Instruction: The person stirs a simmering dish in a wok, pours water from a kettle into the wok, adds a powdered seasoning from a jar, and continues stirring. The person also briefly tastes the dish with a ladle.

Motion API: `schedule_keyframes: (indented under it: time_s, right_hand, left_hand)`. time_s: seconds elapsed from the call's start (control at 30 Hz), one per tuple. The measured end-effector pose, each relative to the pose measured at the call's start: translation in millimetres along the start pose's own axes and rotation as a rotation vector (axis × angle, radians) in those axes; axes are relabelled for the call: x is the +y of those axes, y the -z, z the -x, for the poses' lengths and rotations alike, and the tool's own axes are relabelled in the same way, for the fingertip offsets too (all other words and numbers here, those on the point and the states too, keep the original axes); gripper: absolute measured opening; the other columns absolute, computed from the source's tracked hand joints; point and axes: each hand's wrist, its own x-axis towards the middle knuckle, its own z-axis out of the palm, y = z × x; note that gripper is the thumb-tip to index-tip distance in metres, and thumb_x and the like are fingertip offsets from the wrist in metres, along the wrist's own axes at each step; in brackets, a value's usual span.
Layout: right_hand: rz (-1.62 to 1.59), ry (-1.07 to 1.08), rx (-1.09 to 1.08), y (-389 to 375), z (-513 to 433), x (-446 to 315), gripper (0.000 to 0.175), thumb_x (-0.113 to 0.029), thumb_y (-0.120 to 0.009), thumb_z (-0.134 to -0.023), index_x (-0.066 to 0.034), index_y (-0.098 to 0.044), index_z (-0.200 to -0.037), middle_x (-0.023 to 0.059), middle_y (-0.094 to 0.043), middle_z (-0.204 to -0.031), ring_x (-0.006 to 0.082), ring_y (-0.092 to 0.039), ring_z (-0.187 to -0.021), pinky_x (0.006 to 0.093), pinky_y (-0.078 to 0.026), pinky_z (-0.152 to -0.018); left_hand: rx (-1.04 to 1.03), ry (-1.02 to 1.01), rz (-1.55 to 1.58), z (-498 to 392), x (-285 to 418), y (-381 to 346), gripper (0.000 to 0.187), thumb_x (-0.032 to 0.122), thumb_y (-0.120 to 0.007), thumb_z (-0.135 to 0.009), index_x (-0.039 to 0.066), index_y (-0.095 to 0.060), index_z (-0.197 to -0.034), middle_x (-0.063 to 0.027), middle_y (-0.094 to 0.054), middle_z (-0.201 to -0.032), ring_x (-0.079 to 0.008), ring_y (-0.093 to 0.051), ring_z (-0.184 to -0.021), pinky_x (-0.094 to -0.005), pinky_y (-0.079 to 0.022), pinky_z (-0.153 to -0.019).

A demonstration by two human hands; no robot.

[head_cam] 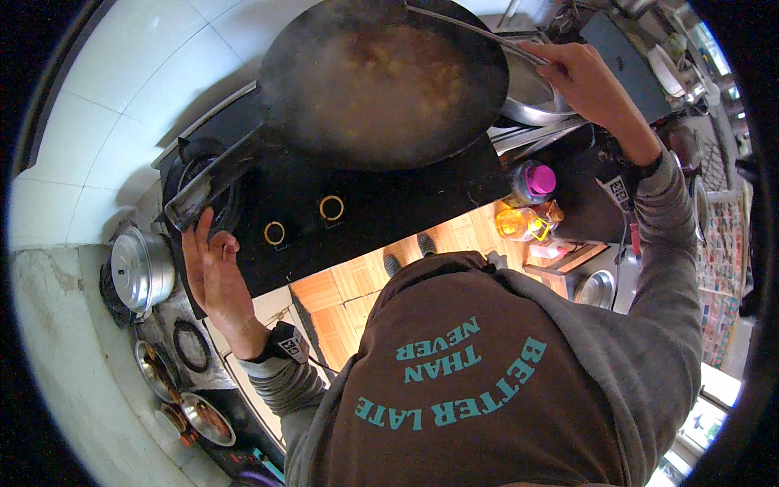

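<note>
A dark wok (389, 85) sits over the black glass gas stove (365, 201), with steam blurring the browned food (414, 73) inside. Its long handle (213, 176) points down to the left. My left hand (216, 274) is at the end of that handle, fingers apart, the fingertips at or just below its tip; whether they touch it is unclear. My right hand (569, 73) grips the metal handle of a long utensil (468, 27), which reaches over the wok's far rim. The utensil's far end is hard to make out.
A lidded aluminium pot (143, 271) stands left of the stove, with steel plates of food (207, 420) nearer me. Beneath my right hand is a metal pan (535, 112). A pink-capped jar (538, 181) and a yellow oil bottle (520, 222) stand beyond the stove's right edge.
</note>
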Motion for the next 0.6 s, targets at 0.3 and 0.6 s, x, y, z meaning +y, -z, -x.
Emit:
schedule_keyframes:
  time_s: [0.3,0.6]
  right_hand:
    - [-0.019,0.072,-0.059,-36,-27,3,0.041,-0.001,-0.059,-0.084,-0.0114,-0.061,-0.123,0.0197,-0.052,-0.064,0.0197,-0.044,-0.051,0.0334,-0.041,-0.053]
    - [-0.02,0.133,-0.129,-29,-18,-9,0.033,-0.01,-0.062,-0.083,-0.0133,-0.065,-0.115,0.0213,-0.064,-0.084,0.0393,-0.062,-0.076,0.0456,-0.049,-0.073]
  left_hand:
    - [0.04,-0.019,-0.019,2,4,1,0.067,0.028,-0.06,-0.088,-0.002,-0.035,-0.142,-0.0245,-0.045,-0.135,-0.0199,-0.052,-0.095,-0.0335,-0.039,-0.086]
    - [0.024,-0.028,-0.007,1,3,0,0.065,0.025,-0.059,-0.089,-0.002,-0.033,-0.142,-0.0243,-0.045,-0.135,-0.0201,-0.051,-0.095,-0.0335,-0.04,-0.086]
